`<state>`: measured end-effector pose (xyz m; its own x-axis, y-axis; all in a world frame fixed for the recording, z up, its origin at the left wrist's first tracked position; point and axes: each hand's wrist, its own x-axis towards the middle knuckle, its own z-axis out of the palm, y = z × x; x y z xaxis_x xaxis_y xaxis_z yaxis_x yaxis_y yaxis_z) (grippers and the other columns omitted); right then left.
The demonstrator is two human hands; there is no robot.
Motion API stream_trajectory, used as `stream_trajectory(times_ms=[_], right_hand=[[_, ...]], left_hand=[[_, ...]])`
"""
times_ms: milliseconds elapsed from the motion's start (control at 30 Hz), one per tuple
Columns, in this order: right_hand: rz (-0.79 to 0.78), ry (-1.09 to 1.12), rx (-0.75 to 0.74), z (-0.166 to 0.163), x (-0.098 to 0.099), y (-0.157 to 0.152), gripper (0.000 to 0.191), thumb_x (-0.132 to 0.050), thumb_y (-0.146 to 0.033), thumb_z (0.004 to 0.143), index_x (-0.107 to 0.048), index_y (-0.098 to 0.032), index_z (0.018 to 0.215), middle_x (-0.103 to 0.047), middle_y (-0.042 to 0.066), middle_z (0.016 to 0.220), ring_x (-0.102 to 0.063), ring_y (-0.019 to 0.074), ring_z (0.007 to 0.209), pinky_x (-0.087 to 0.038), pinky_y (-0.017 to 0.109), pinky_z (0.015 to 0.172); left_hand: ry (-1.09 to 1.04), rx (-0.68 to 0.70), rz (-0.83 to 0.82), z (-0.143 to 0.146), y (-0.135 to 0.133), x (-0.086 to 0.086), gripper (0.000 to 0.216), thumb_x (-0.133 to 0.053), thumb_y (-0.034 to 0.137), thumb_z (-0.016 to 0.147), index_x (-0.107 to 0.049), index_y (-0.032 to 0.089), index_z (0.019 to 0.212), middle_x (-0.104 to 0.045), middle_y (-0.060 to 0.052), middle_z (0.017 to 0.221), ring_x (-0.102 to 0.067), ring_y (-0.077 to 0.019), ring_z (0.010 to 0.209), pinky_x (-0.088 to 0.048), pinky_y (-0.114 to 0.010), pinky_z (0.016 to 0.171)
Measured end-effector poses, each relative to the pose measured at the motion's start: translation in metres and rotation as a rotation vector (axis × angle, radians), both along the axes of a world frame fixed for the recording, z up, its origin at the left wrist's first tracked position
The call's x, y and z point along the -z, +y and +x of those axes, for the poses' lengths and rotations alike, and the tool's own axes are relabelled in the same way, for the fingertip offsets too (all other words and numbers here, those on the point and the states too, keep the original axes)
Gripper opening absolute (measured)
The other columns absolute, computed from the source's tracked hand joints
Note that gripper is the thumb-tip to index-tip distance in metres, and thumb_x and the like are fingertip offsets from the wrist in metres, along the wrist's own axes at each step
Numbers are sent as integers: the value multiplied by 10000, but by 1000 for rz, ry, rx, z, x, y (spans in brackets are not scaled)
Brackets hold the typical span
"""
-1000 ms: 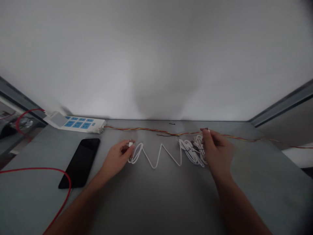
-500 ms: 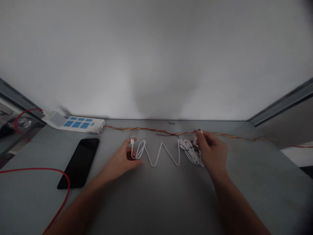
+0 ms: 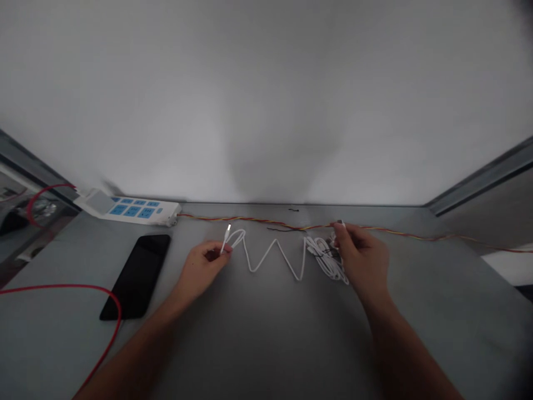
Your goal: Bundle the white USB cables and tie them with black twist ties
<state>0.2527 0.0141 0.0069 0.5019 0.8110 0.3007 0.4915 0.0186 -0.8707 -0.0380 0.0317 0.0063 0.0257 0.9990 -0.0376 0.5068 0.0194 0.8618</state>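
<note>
A white charging cable [image 3: 265, 256] runs in a zigzag between my hands over the grey table [image 3: 266, 339]. My left hand [image 3: 205, 263] pinches it just below one end, and the metal-tipped plug [image 3: 227, 231] points up and away from me. On the right, my right hand [image 3: 361, 255] is closed on the cable's other end; part of a connector shows at the fingertips. Beside that hand lies a coiled bundle of the white cable [image 3: 327, 259] with a dark tie around it, partly hidden by the fingers.
A white power strip [image 3: 169, 211] with blue sockets and a plugged-in adapter [image 3: 98, 201] stands at the back left. Twisted red and yellow wires [image 3: 250, 220] cross the back. A black phone [image 3: 139, 272] lies left, overlapped by a red cable [image 3: 117, 311]. Thin black ties [image 3: 293, 210] lie near the wall.
My left hand has closed its fingers on the cable end, and the plug now tilts upward to the right. The nearby loop has shifted slightly up. My right hand stays almost still.
</note>
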Motion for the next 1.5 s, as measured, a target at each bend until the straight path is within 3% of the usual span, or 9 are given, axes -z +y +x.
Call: stream_trajectory(times_ms=[167,333,600,733,833,967,1100,1300,1500], right_hand=[[17,34,6,-1,-3,0,367,-596,-507,802,-706,-157,791,-526,-25,534,-458,112,471,-341,233,442],[70,388,-137,-4,-7,-1,340,-601,-474,812,-695,-168,927,-462,-55,540,-358,73,404,-246,211,369],[-112,648,-508,-15,-10,-7,318,-595,-464,808,-652,-177,931,-573,-48,527,-366,66,313,-244,199,301],[-214,542,-691,-30,0,-12,335,-548,-489,841,-624,-175,931,-630,-19,538,-480,100,362,-368,213,354],[-232,341,-785,-46,8,-17,323,-491,-472,884,-629,-180,902,-675,13,623,-570,122,471,-445,232,438],[-101,-88,-867,-63,15,-26,206,-482,-329,914,-649,-208,927,-715,69,959,-660,177,816,-524,303,680],[71,-351,-997,-72,17,-29,162,-488,-219,906,-646,-206,942,-648,68,1200,-566,213,1101,-448,400,961],[33,-577,-1060,-79,23,-26,179,-473,-218,919,-637,-181,982,-641,65,1220,-551,230,1091,-435,425,967],[-49,-634,-1013,-76,26,-21,180,-451,-240,938,-619,-185,972,-684,70,989,-571,223,967,-452,387,860]], left_hand=[[126,-23,2,-5,3,4,290,-574,412,760,-744,192,841,-472,48,502,-428,-124,485,-269,-229,481],[187,32,63,-2,2,-1,313,-557,433,787,-699,180,669,-501,28,522,-459,-139,524,-295,-245,505],[-120,46,42,0,3,1,233,-632,393,729,-625,178,819,-636,-15,746,-584,-174,703,-453,-280,662],[-2,99,4,-1,4,12,171,-634,335,715,-545,192,740,-633,-16,748,-596,-181,693,-472,-305,665],[62,76,76,0,3,18,179,-602,317,729,-465,210,688,-657,-58,967,-619,-207,830,-487,-336,727],[101,73,85,3,-1,17,226,-571,323,751,-392,222,657,-663,-82,1090,-638,-218,868,-485,-368,769],[-51,123,-31,11,-7,14,281,-586,334,739,-348,233,628,-712,-75,979,-661,-228,876,-494,-355,757],[-113,155,-89,22,-13,17,280,-593,327,725,-349,232,625,-709,-112,1000,-665,-245,886,-498,-398,791],[-35,160,-2,16,-10,19,303,-608,296,745,-340,221,624,-681,-85,1027,-637,-222,905,-489,-363,785]])
